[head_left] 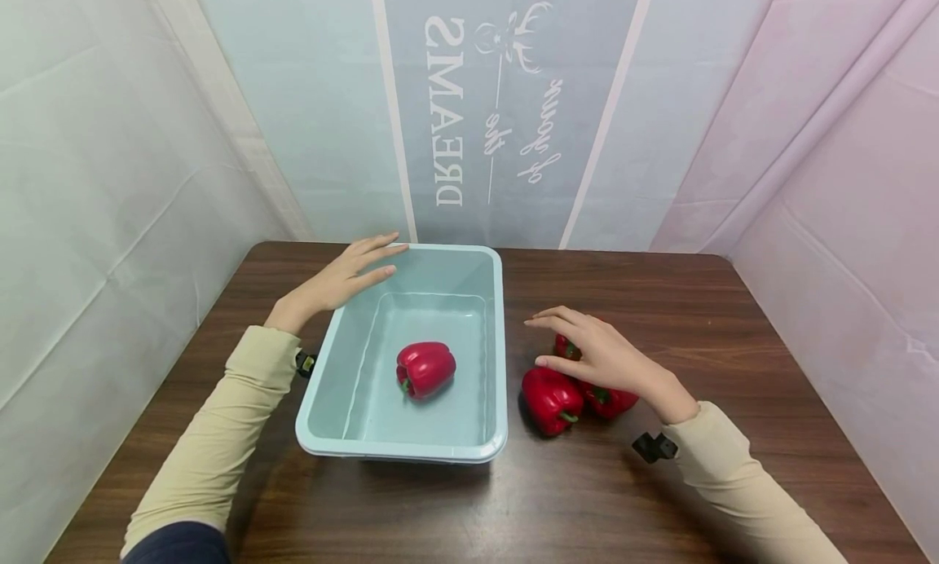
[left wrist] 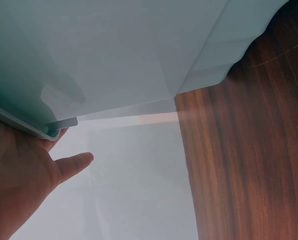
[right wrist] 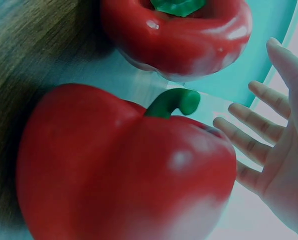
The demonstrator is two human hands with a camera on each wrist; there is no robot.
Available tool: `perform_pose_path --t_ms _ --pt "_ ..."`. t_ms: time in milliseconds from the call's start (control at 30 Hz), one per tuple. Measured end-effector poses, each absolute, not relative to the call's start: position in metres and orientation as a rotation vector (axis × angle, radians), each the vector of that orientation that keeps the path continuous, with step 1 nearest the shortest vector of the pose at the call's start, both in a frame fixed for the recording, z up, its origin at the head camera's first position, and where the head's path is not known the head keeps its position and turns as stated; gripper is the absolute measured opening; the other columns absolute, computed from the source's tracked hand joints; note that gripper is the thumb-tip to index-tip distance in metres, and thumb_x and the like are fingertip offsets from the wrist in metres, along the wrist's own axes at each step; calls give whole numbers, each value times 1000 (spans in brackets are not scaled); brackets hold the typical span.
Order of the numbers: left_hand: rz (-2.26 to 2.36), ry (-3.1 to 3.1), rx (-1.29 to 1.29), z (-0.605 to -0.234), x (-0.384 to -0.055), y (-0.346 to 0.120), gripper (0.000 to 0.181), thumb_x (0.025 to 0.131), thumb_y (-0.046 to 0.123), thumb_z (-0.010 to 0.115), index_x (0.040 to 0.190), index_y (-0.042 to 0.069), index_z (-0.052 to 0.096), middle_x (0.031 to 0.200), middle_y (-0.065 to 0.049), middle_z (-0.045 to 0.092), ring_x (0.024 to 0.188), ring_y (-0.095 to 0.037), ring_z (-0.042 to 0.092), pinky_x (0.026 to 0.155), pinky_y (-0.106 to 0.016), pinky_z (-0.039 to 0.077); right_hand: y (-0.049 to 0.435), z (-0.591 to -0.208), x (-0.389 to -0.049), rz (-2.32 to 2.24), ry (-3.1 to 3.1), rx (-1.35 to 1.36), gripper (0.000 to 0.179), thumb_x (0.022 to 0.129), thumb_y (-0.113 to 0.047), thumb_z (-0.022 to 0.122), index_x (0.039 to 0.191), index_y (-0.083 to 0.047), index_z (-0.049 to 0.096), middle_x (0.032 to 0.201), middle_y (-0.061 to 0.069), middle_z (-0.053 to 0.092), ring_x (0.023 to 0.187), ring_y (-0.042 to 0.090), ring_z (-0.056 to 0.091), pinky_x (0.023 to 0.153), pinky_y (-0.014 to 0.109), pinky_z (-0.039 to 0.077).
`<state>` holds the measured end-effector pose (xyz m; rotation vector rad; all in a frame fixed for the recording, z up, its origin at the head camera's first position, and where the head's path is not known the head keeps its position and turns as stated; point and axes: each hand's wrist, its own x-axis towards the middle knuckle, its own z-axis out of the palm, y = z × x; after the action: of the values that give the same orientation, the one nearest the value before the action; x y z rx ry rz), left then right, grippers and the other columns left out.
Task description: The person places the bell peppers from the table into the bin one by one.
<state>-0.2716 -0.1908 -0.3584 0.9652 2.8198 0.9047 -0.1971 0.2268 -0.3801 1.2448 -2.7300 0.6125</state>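
Note:
A pale blue plastic tub (head_left: 504, 344) stands on the table with one red bell pepper (head_left: 427, 370) lying on its floor. My left hand (head_left: 341, 275) is at the tub's far left corner, fingers extended over the rim; the left wrist view shows the palm (left wrist: 19, 175) beside that rim. To the right of the tub is a cluster of red bell peppers: one in front (head_left: 552, 399), one at the right (head_left: 612, 401), another behind (head_left: 565, 346), mostly covered by my hand. Over them hovers my right hand (head_left: 605, 354), fingers spread and relaxed, holding nothing.
The dark wood table (head_left: 411, 515) carries the tub and the peppers. A printed cloth (head_left: 337, 99) hangs along its far edge, and pale cloths line the left side (head_left: 110, 181) and right side (head_left: 851, 189). Each wrist wears a small black camera.

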Motion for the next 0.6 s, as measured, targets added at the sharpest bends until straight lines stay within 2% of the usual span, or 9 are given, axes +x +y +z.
perform_pose_path --t_ms 600 --pt "894 2831 966 -362 -264 -190 48 97 41 42 144 30 34 154 1 19 141 -28 10 108 -59 12 229 -389 -190 585 -2702 1252 57 85 -51 60 133 -23 50 129 -6 51 114 10 51 90 38 47"
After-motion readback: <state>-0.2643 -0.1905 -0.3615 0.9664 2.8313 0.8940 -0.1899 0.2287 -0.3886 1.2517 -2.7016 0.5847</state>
